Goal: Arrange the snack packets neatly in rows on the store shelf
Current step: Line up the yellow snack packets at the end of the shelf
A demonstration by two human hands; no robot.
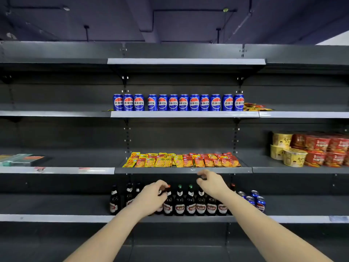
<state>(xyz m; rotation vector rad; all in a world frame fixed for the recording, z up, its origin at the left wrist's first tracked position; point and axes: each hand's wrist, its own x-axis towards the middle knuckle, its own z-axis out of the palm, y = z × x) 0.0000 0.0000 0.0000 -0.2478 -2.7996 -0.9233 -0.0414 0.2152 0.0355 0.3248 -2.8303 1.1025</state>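
Observation:
Yellow snack packets and red snack packets lie in overlapping rows on the middle shelf, yellow on the left half, red on the right. Both my hands hang just below that shelf's front edge and hold nothing. My left hand has its fingers loosely curled in front of the bottle necks. Closer to the shelf lip, my right hand is also loosely curled, a little under the red packets.
Blue cola cans line the shelf above, with more loose packets to their right. Dark bottles and a few cans stand on the shelf below. Noodle cups fill the right bay; flat boxes lie at left.

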